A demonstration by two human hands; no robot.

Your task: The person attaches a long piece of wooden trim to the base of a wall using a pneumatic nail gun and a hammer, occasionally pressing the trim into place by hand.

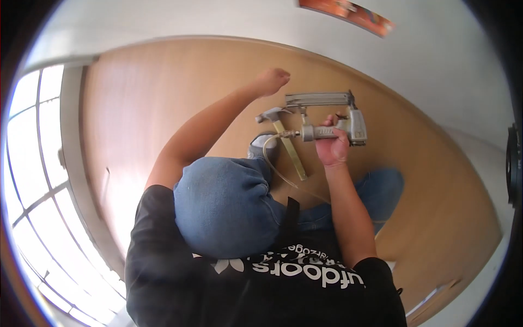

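Black shirt fabric (261, 294) with white lettering fills the bottom of the view, closest to the lens, and just above it a bent knee in blue jeans (223, 210) bulges up toward the camera. A second jeans-clad leg (381, 188) shows to the right, lower against the wood. Beyond the knees spreads a large tan wooden panel (163, 109), its edges bowed by the lens; the person kneels or crouches on it.

Right hand (332, 144) is wrapped firmly around the handle of a grey metal nail gun (332, 117), fingers closed about the grip, the long magazine of the tool running level above the hand and its body to the right. A pale, thin air hose (272, 163) leaves the rear end of the handle, loops down past the knee and trails across the panel toward the right leg.

Left hand (272, 80) reaches farther out over the panel, curled into a loose fist with the knuckles up; whether it holds anything cannot be told from this angle. It sits well clear of the nail gun.

Between the two arms a hammer (286, 136) lies on the panel, its steel head near the tool's magazine and its yellowish handle slanting down toward the knee, beside a grey shoe (261, 146).

Bright windows (38, 180) stand at the left, a white wall (414, 60) behind, with an orange strip (348, 13) at the top edge.
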